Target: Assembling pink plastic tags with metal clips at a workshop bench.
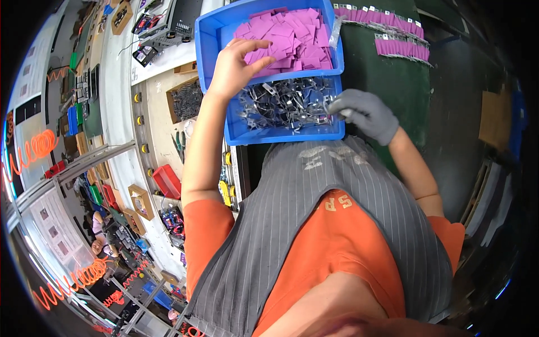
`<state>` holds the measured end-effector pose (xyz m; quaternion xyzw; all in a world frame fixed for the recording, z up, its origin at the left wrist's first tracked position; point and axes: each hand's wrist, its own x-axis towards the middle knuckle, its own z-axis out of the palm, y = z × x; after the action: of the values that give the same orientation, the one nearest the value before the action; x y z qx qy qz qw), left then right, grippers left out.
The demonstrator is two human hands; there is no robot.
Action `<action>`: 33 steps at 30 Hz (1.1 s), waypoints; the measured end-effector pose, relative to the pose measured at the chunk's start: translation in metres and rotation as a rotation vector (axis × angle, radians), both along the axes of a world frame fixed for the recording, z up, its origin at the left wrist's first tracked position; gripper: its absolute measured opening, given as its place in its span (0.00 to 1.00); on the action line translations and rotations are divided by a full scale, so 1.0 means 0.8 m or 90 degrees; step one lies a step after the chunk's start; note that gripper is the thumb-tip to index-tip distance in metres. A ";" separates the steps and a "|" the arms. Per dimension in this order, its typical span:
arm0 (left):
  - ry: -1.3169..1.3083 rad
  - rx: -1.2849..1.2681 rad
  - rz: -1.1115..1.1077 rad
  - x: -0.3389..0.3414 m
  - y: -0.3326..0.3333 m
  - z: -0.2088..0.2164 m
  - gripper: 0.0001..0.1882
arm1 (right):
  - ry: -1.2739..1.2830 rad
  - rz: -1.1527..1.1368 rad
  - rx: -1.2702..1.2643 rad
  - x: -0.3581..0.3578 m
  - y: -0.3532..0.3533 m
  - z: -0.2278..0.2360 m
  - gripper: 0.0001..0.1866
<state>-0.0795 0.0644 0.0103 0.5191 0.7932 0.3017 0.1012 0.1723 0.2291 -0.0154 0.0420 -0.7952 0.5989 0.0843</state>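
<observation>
right hand (365,115): gloved in grey, sat at the near right corner of the blue bin (216,42), fingers pinched close on what looked like one of the metal clips (286,104). Couldn't tell for sure it had a proper grip.
metal clips: loose tangled heap filling the near half of the bin, right between my two hands.
left hand (238,67): bare, fingers spread and curled down onto the pink tags (292,36), fingertips touching the pile. I couldn't see anything actually held.
step: I'd call it picking, one part from each pile.
next move: probably needed one clip teased free of the tangle without dragging its neighbours up.
pink tags: flat squares heaped in the far half of the bin.
far right: rows of finished pink pieces (393,33) lay on the dark green mat (382,84).
</observation>
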 end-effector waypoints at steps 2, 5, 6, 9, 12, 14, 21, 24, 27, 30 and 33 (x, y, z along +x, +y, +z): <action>-0.007 0.081 -0.044 0.021 -0.007 0.009 0.17 | 0.015 0.010 -0.006 0.006 0.013 0.043 0.10; -0.017 0.074 -0.080 0.048 -0.017 0.023 0.18 | 0.062 0.037 -0.013 0.005 0.029 0.078 0.10; -0.008 0.079 -0.095 0.054 -0.018 0.025 0.18 | 0.090 0.053 0.003 0.003 0.032 0.087 0.09; 0.014 0.079 -0.116 0.064 -0.020 0.029 0.18 | 0.151 0.055 0.015 -0.004 0.024 0.087 0.09; 0.030 0.073 -0.126 0.070 -0.020 0.028 0.18 | 0.177 0.053 0.034 -0.007 0.020 0.091 0.12; 0.049 0.094 -0.144 0.073 -0.020 0.026 0.18 | 0.168 0.067 0.057 -0.009 0.019 0.097 0.13; 0.043 0.083 -0.157 0.083 -0.016 0.028 0.18 | 0.173 0.095 0.095 -0.006 0.021 0.094 0.10; 0.016 0.076 -0.158 0.085 -0.015 0.026 0.17 | 0.177 0.102 0.108 -0.003 0.023 0.096 0.10; 0.066 0.054 -0.175 0.092 -0.010 0.032 0.16 | 0.143 0.127 0.093 -0.005 0.025 0.092 0.09; 0.159 0.027 -0.213 0.102 -0.003 0.039 0.14 | 0.050 0.087 0.065 -0.011 0.021 0.080 0.09; 0.194 0.023 -0.269 0.109 0.008 0.041 0.12 | -0.040 0.010 0.099 -0.010 0.027 0.056 0.11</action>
<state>0.0074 0.0709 0.0434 0.7143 0.6680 0.2064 0.0317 0.1644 0.2508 0.0292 0.0355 -0.8411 0.5373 0.0509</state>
